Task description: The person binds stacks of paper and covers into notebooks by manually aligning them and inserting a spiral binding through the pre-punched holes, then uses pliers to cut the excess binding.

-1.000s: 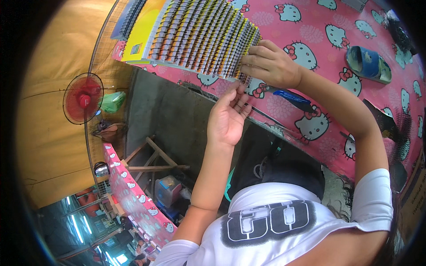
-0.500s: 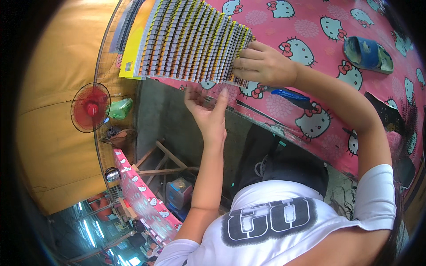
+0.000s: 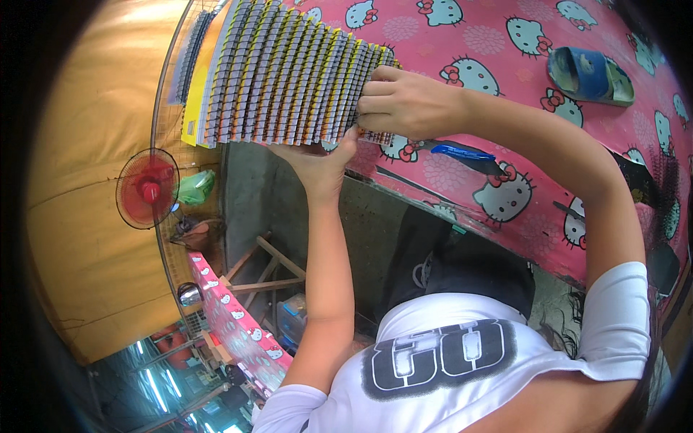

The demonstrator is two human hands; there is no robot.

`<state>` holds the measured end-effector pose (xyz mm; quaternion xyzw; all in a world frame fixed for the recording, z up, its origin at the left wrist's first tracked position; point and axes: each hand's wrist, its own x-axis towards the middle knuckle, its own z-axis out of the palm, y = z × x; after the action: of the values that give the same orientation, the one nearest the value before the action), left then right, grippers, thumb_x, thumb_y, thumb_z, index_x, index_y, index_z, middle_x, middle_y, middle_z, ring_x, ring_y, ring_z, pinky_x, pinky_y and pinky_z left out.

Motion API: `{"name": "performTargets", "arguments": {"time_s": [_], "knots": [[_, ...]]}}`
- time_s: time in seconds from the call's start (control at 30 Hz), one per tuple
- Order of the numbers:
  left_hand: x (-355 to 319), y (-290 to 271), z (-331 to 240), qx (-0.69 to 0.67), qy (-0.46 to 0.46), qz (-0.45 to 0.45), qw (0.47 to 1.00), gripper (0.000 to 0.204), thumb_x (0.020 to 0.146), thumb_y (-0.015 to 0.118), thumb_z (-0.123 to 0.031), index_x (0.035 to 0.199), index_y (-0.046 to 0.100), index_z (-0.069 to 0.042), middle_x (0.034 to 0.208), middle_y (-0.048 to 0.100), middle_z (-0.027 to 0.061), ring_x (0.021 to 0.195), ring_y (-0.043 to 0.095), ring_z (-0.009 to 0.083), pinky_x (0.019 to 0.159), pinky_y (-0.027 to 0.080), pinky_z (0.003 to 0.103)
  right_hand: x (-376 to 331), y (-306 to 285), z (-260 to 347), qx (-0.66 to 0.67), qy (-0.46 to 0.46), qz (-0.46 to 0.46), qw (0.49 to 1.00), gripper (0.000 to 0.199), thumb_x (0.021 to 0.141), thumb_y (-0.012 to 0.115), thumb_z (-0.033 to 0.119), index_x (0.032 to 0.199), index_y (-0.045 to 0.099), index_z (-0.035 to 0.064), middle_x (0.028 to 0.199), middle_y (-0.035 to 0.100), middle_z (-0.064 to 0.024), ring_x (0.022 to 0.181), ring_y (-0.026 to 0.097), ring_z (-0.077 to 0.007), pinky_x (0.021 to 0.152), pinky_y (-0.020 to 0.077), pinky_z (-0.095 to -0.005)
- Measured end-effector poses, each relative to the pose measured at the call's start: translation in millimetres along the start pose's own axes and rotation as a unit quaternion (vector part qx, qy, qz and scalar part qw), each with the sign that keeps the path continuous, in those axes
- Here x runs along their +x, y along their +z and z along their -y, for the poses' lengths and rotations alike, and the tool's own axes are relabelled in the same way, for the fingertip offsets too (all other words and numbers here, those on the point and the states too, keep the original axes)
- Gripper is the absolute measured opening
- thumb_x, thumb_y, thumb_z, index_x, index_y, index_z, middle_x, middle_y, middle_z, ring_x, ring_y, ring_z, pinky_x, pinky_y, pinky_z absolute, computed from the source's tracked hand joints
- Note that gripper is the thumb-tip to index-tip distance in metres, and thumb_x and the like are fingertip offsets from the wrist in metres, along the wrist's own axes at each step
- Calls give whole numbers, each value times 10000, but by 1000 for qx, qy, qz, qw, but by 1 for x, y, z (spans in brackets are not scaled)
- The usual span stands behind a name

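- Grey-and-yellow striped, the fanned stack of cards [image 3: 289,72] lies on the pink cartoon-cat cloth of the counter [image 3: 505,43], at its near-left edge. The long axis of the stack runs left to right across the view, and each card stands on end, overlapping the next.
- The stack lies up and to the left of both hands, with its right end meeting them.
- The right hand [image 3: 404,105] is closed over that right end, fingers curled on top of the last cards, gripping them.
- The left hand [image 3: 321,162] comes up from below the counter edge, palm up and fingers partly open, touching the underside of the stack's lower right corner. Whether it pinches a card cannot be told.
- Both hands are at the stack; the right one sits fuller on it.
- Further out, a blue pen-like thing [image 3: 462,151] lies just right of the hands, a blue sandal [image 3: 588,76] well apart to the far right, and a red fan [image 3: 148,189] stands off to the left.
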<state>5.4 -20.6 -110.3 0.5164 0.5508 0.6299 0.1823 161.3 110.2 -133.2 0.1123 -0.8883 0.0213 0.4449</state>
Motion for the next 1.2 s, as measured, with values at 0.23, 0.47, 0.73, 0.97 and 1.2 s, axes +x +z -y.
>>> {"name": "performTargets", "arguments": {"time_s": [0.23,0.47,0.73,0.97,1.2], "knots": [[4,0,-3,-1,6,5,1000,1123,575,827,-43,1422,92,-94,1320,360,132,1150,472,215,1002,444,373,-3,2,6,-28,2,-32,999,115,748,581,153,828,603,74,901,561,-22,935,533,-195,830,430,-362],[6,-2,-6,18,0,5,1000,1043,546,813,0,1375,183,-49,1281,410,125,1119,497,207,972,460,365,0,8,2,-60,-14,-12,998,83,746,578,182,799,576,119,859,518,12,900,502,-158,775,414,-302],[6,-6,-6,0,-23,10,1000,981,542,803,-6,1337,229,-40,1241,430,110,1101,496,187,966,456,355,-2,10,0,-91,-35,-44,994,145,747,586,196,860,603,108,885,521,3,926,504,-156,800,422,-309],[8,-12,-3,-18,-26,7,999,1014,540,796,-9,1351,190,-70,1242,421,105,1103,495,188,957,466,347,-3,5,4,-50,-25,-35,998,178,756,597,195,894,638,91,881,541,1,905,519,-163,764,422,-328],[7,-20,3,-20,-36,47,998,1050,585,790,92,1408,171,-115,1312,403,115,1162,489,218,983,469,360,4,3,2,-52,-53,-29,997,127,749,584,176,817,619,76,827,518,5,876,509,-168,740,411,-334]]}}
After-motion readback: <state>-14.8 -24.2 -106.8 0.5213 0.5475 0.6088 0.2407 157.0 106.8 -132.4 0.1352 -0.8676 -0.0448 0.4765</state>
